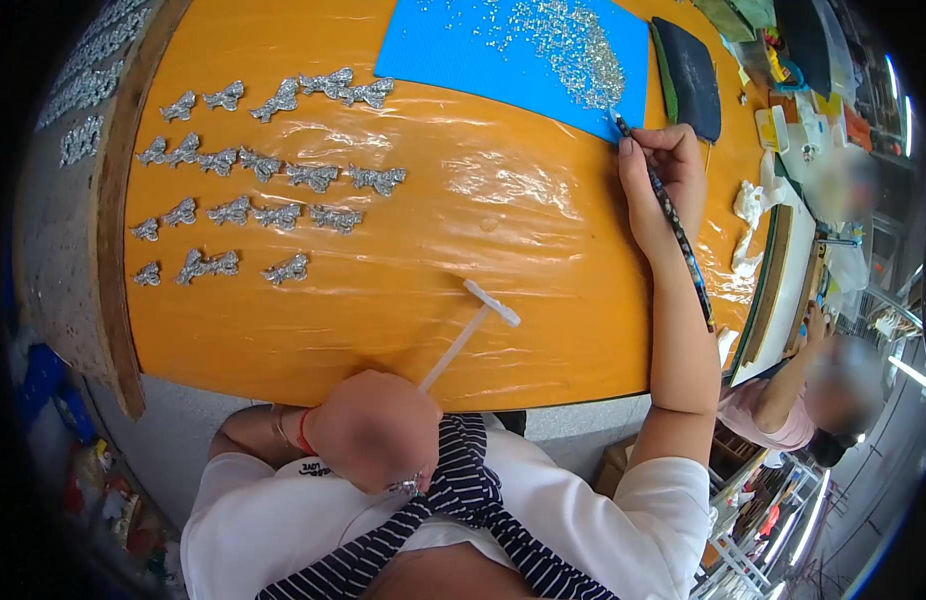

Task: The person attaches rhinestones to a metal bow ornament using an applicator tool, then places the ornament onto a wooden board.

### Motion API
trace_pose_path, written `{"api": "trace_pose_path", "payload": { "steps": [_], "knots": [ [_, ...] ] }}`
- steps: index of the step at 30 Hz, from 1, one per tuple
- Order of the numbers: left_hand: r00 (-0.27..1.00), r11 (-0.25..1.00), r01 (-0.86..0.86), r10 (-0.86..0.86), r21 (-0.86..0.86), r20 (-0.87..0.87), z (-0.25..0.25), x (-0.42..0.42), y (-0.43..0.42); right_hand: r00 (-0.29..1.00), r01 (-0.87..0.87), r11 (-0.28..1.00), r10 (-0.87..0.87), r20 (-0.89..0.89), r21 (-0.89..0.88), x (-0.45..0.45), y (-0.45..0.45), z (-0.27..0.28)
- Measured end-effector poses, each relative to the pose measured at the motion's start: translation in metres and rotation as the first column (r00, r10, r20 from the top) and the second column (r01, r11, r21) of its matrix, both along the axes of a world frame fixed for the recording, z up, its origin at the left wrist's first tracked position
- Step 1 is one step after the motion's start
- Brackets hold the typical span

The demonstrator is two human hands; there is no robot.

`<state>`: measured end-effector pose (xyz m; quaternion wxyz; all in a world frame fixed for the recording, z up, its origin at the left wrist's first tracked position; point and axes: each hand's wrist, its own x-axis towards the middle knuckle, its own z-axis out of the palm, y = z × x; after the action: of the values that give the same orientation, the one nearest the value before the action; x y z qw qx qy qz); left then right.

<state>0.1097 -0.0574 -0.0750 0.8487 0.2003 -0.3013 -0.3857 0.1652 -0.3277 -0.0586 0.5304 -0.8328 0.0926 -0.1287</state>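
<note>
Head view: the right hand [680, 165] is pinching a slim, dark, speckled pen-like tool [684, 243], tip at glittering silver chips [583, 60] on a smooth blue mat [463, 60]! The left hand [368, 430] appears clenched on a thin white T-shaped stick [453, 349], a shiny silver piece [408, 486] by its fingers. Tool looks light, stiff, best pinched near its tip; chips probably slippery.

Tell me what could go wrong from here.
Shiny bits crowd near the edge of the blue mat, beside the pen in the right hand; a nudge could scatter some onto the table. The white stick juts out from the left hand and might snag if that hand swings.
</note>
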Motion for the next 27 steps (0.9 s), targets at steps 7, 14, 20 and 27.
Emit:
{"api": "trace_pose_path", "payload": {
  "steps": [7,14,20,27],
  "knots": [
    [1.0,0.997,-0.018,0.017,-0.068,-0.026,-0.0029,0.0005,-0.0013,0.999,0.008,0.994,-0.012,-0.035,-0.109,-0.0005,0.0014,-0.0022],
    [0.999,0.997,-0.032,0.03,-0.066,-0.035,-0.0017,0.0003,-0.0013,0.996,-0.005,0.956,-0.02,-0.083,-0.294,-0.0022,-0.0002,-0.0032],
    [0.999,0.998,-0.031,0.029,-0.063,-0.031,-0.0025,0.0002,-0.0006,1.0,0.022,0.99,-0.023,-0.004,-0.139,-0.003,0.0015,-0.0061],
    [0.996,0.996,-0.087,0.087,-0.018,-0.001,0.0018,-0.0018,0.0003,0.999,0.033,0.998,-0.03,0.039,-0.057,-0.0041,0.0,-0.0014]
  ]
}}
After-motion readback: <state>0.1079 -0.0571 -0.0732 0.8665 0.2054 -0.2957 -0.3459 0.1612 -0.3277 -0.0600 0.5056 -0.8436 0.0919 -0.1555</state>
